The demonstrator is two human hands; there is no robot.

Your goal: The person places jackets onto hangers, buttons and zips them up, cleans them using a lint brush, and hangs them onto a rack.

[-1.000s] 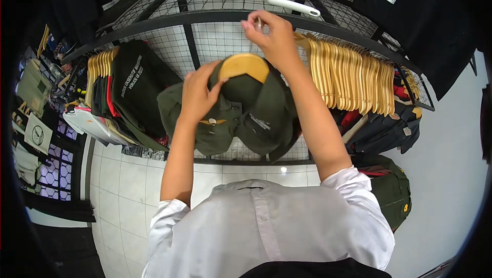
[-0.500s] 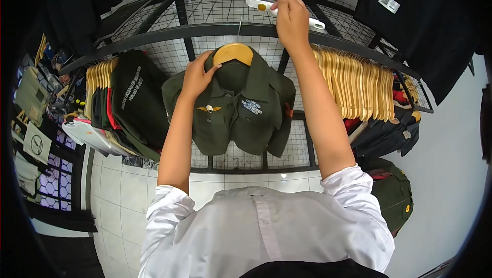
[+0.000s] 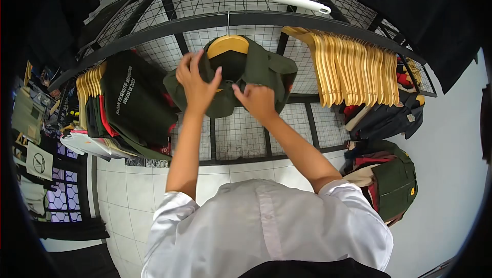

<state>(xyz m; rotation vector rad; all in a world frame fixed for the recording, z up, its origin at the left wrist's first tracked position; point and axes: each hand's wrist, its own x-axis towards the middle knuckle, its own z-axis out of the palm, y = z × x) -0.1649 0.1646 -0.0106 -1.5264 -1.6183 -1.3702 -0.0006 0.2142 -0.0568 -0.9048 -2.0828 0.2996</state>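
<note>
The dark green shirt (image 3: 259, 70) sits near 12 o'clock in the view, on a wooden hanger (image 3: 228, 44) whose hook meets the black rail (image 3: 266, 19). At the shirt's 9 o'clock, the left hand (image 3: 195, 85) is spread against the collar side, thumb well apart from the fingers. At its 5 o'clock, the right hand (image 3: 260, 102) is at the front, fingers curled; whether they pinch cloth, I cannot tell. Many wooden hangers (image 3: 353, 70) line up at 2 o'clock; a dark garment (image 3: 138, 114) with white lettering hangs at 9 o'clock.
</note>
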